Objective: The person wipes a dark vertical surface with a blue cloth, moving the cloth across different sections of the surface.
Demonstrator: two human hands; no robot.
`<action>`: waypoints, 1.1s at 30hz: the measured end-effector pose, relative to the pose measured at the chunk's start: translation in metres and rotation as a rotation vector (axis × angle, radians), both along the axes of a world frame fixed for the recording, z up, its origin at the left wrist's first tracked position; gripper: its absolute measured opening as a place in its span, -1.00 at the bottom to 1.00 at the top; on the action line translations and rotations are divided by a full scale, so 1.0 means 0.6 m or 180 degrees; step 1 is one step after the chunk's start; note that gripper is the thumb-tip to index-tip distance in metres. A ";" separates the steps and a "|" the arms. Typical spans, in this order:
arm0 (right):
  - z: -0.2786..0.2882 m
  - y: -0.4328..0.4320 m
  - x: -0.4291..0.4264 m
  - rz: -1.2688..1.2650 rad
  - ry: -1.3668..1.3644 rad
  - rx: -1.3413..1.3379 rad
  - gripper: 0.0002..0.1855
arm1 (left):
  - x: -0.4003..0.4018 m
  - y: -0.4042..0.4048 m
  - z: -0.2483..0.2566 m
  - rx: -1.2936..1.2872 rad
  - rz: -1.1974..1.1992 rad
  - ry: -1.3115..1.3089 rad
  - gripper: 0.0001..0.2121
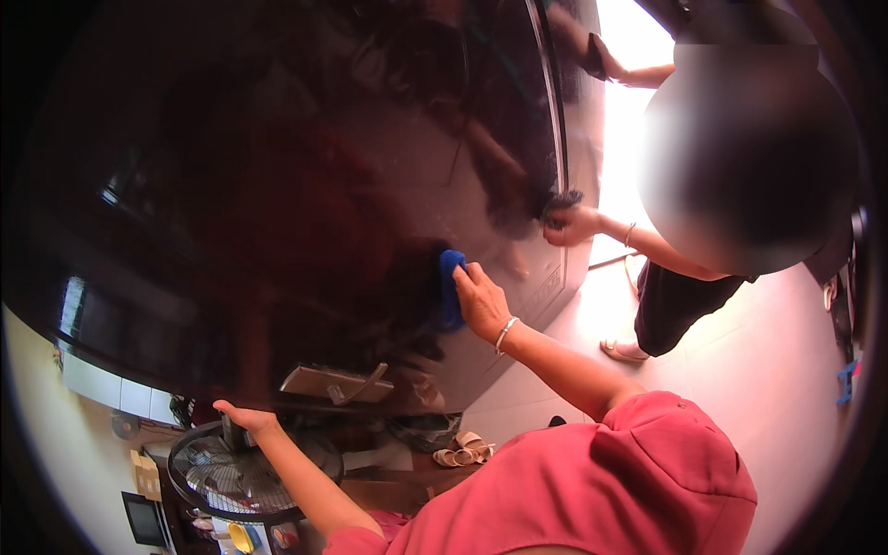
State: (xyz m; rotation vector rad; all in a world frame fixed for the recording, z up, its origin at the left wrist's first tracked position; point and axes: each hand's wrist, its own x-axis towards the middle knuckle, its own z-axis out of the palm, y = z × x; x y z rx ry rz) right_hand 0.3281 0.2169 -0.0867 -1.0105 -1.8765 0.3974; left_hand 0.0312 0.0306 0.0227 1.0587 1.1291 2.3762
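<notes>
A large dark glossy door (312, 208) fills the left and middle of the view and mirrors the room. Pinched in my right hand (482, 300), which wears a bracelet, is a blue cloth (451, 288) pressed against the door's surface. At the door's lower edge is my left hand (248, 419), its thumb lying along the edge. The other fingers are hidden, so its grip is unclear. Between my hands, close to that edge, a silver lever handle on a plate (338, 385) is fixed to the door.
A co-worker's hand (572, 225) holds a dark cloth (562, 201) at the door's right edge, by a metal strip (555, 104). Their other hand (608, 61) is higher up. Below my left arm stand a fan (229, 472) and cardboard boxes (145, 475). Sandals (465, 449) lie nearby.
</notes>
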 end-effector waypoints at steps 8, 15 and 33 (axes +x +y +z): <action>0.010 0.007 -0.004 0.0167 0.0450 -0.0209 -0.70 | -0.015 -0.002 -0.005 -0.0015 -0.0056 -0.0010 -0.21; 0.171 0.044 -0.003 0.0261 0.0471 0.0529 -0.66 | -0.031 -0.006 -0.014 -0.0046 0.0085 -0.0119 -0.22; 0.424 0.120 -0.014 -0.0611 0.0957 0.2139 -0.69 | -0.022 -0.011 -0.011 0.0093 -0.0163 -0.0122 -0.25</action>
